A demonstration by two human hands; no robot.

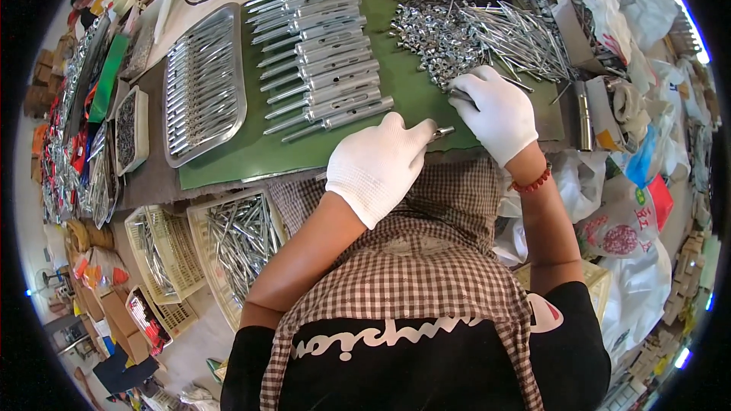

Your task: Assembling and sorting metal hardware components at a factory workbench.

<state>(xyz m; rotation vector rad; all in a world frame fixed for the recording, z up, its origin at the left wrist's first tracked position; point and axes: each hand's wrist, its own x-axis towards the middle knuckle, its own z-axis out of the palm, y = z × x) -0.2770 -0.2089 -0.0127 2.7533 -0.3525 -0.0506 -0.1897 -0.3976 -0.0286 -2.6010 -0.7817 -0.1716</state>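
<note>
My left hand (378, 161), in a white knit glove, is closed around a metal tube (443, 132) near the front edge of the green mat. Only the tube's end shows past the thumb and fingers. My right hand (496, 113), gloved the same way, is at the near edge of a heap of small shiny metal nuts (438, 38). Its fingers are bent together, and a dark metallic bit (463, 97) shows at them, too small to name. Beyond my left hand, several silver tubes with pointed rods (335, 80) lie in a stacked row.
A metal tray (242, 99) of slim rods lies left on the green mat (228, 165). Long thin bolts (525, 42) are heaped beside the nuts. An upright metal cylinder (584, 118) stands at the right edge. Below left, a cream plastic basket (204, 251) holds metal tubes.
</note>
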